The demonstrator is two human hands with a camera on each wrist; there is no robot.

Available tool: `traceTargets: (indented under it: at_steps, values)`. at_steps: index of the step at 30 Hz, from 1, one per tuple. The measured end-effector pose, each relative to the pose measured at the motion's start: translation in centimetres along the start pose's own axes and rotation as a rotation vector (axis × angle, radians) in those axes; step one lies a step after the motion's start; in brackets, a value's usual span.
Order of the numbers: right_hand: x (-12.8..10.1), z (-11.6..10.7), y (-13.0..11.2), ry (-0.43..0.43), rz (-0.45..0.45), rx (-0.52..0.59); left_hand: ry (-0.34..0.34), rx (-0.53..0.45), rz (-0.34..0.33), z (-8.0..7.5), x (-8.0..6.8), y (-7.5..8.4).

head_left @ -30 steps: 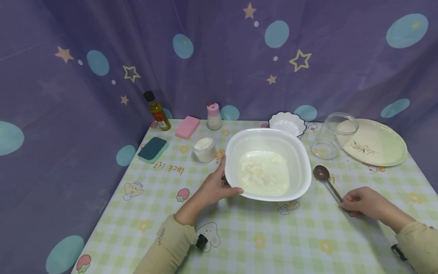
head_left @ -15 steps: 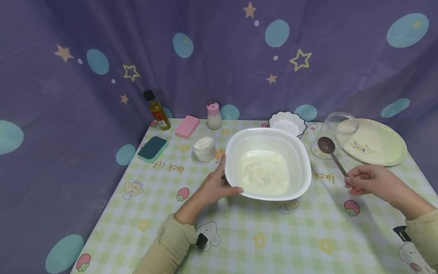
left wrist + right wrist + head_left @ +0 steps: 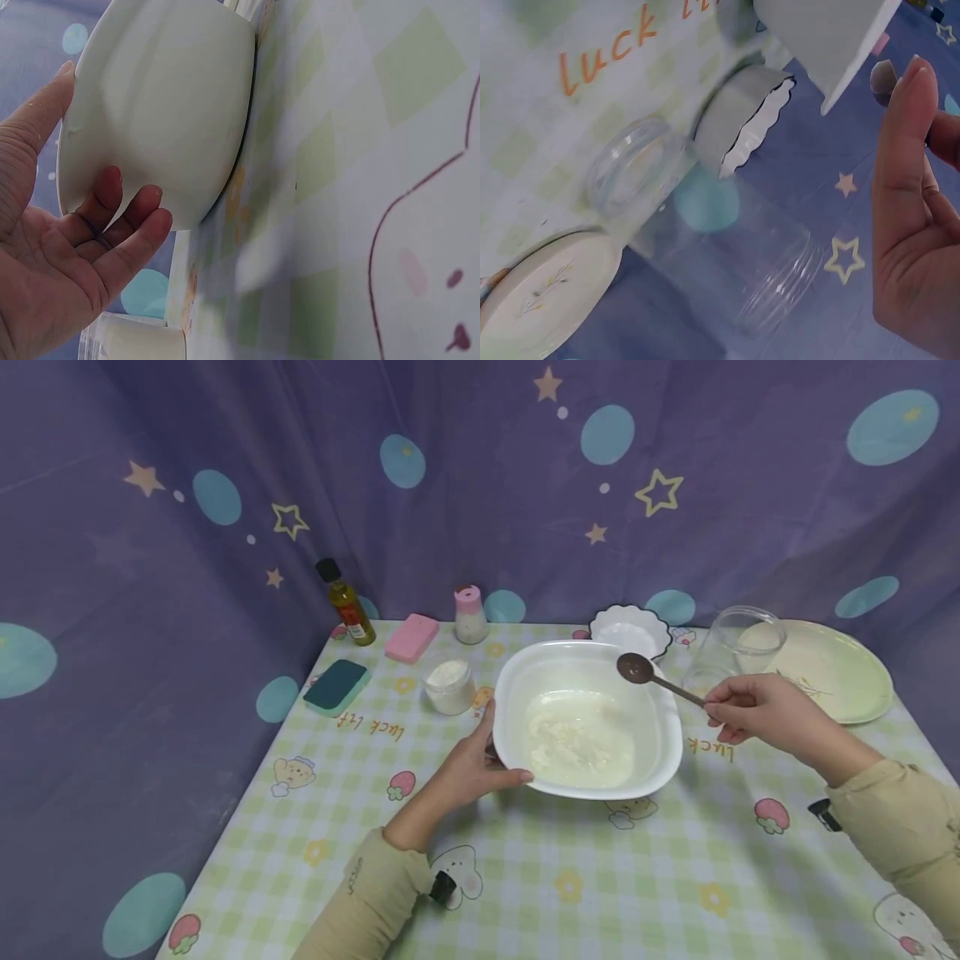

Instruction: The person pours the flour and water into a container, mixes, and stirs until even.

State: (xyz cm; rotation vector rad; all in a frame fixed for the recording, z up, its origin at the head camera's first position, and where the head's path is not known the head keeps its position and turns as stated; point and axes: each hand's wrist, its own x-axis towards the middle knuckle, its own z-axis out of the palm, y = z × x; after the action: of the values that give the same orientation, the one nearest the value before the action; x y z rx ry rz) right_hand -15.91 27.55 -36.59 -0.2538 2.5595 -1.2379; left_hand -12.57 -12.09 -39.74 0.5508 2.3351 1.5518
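Note:
A white basin (image 3: 517, 677) stands mid-table, holding cloudy liquid with pale, powdery lumps (image 3: 577, 739). My left hand (image 3: 472, 768) grips its left side. In the left wrist view, the thumb lies at the rim and curled fingers (image 3: 139, 206) meet the outer wall. My right hand (image 3: 772, 710) pinches the handle of a brown, long-handled spoon (image 3: 636, 668). The spoon's round bowl is over the basin's right back rim in the head view. In the right wrist view, the fingers hide most of the spoon (image 3: 883, 81).
Behind the basin is a scalloped white bowl (image 3: 628, 628). At right, a clear jar (image 3: 716, 639) stands by an oval plate (image 3: 862, 685). To the left are a jar of white powder (image 3: 450, 689), a pink-topped shaker (image 3: 470, 618), a pink sponge (image 3: 412, 639), a green sponge (image 3: 336, 687) and an oil bottle (image 3: 348, 610).
My right hand has lifted the spoon from the table at right and carried it up and left, over the basin's edge. My left hand and the basin have stayed in place.

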Motion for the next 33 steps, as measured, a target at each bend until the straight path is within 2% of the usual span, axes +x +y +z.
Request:
traceTargets:
  at_steps: [5, 13, 18, 23, 26, 31, 33]
  values:
    - [1.8, 1.0, -1.1, 0.012, -0.017, -0.075, 0.002, -0.013, 0.014, 0.1, 0.1, -0.3]
    - [3.9, 3.1, -2.3, 0.019, -0.06, -0.147, -0.004, -0.027, -0.002, 0.0, 0.0, -0.2]
    - [4.6, 4.5, -2.8, -0.015, -0.108, -0.21, 0.002, -0.016, 0.009, 0.1, 0.0, -0.2]
    - [5.2, 5.8, -3.3, -0.092, -0.119, -0.241, -0.008, -0.009, 0.001, 0.0, 0.1, -0.4]
    - [5.6, 6.4, -3.5, -0.11, -0.143, -0.253, -0.01, -0.019, -0.008, 0.1, 0.3, -1.2]
    - [6.2, 7.1, -3.7, -0.069, -0.189, -0.299, 0.007, -0.01, 0.005, 0.4, 1.0, -3.6]
    - [6.4, 7.3, -3.8, -0.044, -0.195, -0.313, 0.013, 0.0, 0.007, 0.4, 1.1, -4.1]
